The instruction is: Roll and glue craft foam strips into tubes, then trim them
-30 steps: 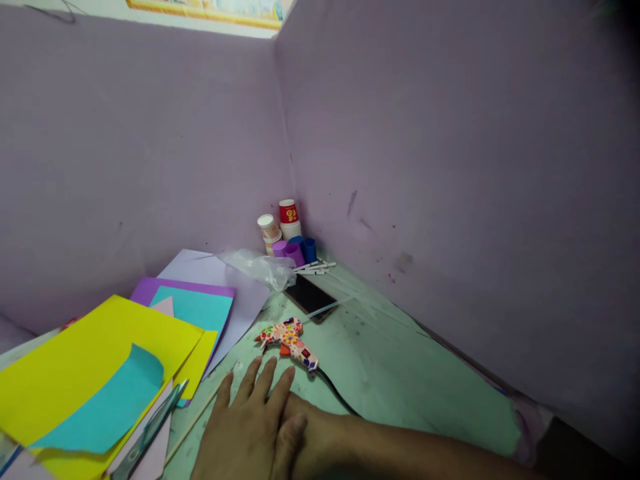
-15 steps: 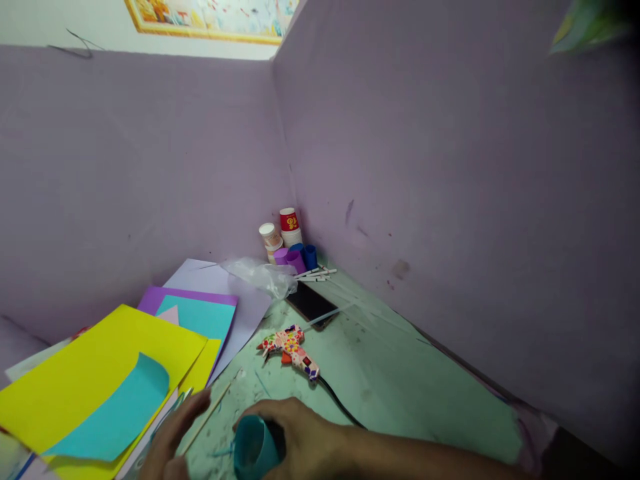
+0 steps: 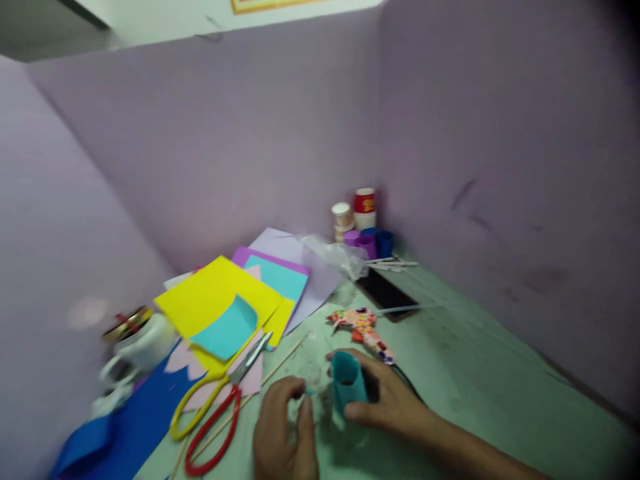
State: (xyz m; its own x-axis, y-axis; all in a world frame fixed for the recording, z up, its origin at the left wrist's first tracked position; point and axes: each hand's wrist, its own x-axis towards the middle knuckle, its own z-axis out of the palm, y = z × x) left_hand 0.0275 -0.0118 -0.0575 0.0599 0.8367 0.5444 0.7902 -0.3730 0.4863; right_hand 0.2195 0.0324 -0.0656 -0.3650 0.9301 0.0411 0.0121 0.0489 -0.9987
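Note:
My right hand (image 3: pixel 387 400) grips a small teal paper roll (image 3: pixel 347 381), holding it upright on the green table (image 3: pixel 475 373). My left hand (image 3: pixel 285 430) is just left of the roll with its fingertips pinched together on a tiny teal scrap that I can barely make out. A patterned glue gun (image 3: pixel 363 327) lies just beyond the roll. Scissors with yellow and red handles (image 3: pixel 215 403) lie left of my left hand, beside a thin wooden stick (image 3: pixel 280 360).
Yellow, teal, purple and blue paper sheets (image 3: pixel 225 307) spread over the left of the table. A white cup (image 3: pixel 143 340) stands at far left. Small cups and paper rolls (image 3: pixel 363 223) sit in the corner near a black phone (image 3: pixel 385 293). Purple partition walls (image 3: pixel 500 167) enclose the table.
The view swung left, bringing the scissors, cup and blue sheet into sight. My right hand lifted the teal roll upright. My left hand moved beside it and closed into a pinch.

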